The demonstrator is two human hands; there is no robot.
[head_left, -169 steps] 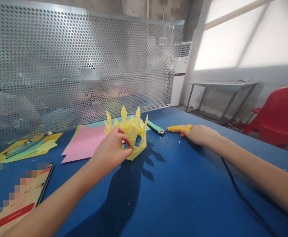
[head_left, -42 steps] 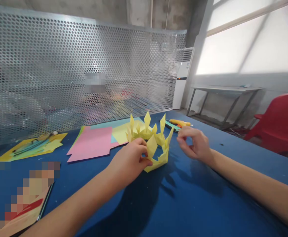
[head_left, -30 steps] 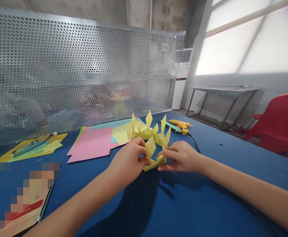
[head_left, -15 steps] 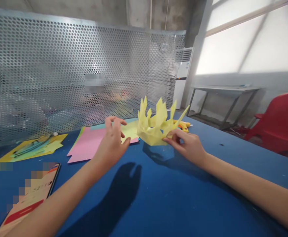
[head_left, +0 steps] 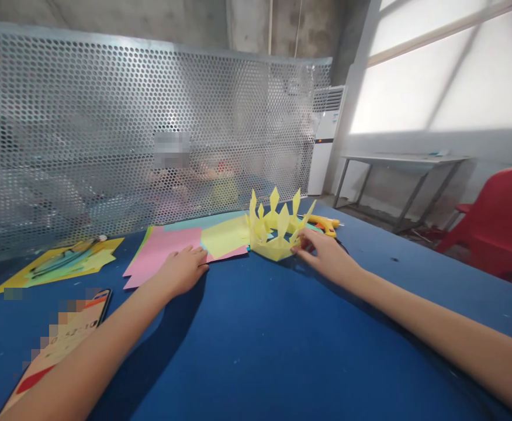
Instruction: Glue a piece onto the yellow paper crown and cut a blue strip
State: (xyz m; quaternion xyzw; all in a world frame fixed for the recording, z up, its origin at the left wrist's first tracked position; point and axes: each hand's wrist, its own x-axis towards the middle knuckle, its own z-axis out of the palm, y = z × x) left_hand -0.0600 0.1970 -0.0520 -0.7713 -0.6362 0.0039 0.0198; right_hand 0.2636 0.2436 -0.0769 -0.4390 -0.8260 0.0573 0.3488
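Observation:
A yellow paper crown (head_left: pixel 276 248) with tall pointed tips stands on the blue table (head_left: pixel 256 339). My right hand (head_left: pixel 324 254) pinches the crown's near right edge between thumb and fingers. My left hand (head_left: pixel 186 270) lies flat, palm down, on the near edge of the pink paper sheets (head_left: pixel 163 248), and holds nothing. A pale yellow sheet (head_left: pixel 225 237) lies on top of the pink ones, between my left hand and the crown.
Behind the crown lies a yellow glue gun (head_left: pixel 324 223). A phone (head_left: pixel 69 345) rests at front left, partly under my left forearm. Paper pieces and dark-framed glasses (head_left: pixel 65 257) lie farther left. A perforated metal screen (head_left: pixel 142 128) borders the table; a red chair (head_left: pixel 497 216) stands right.
The crown has come down onto the table, with my right hand still on its edge. My left hand has moved left and down from the air onto the pink paper.

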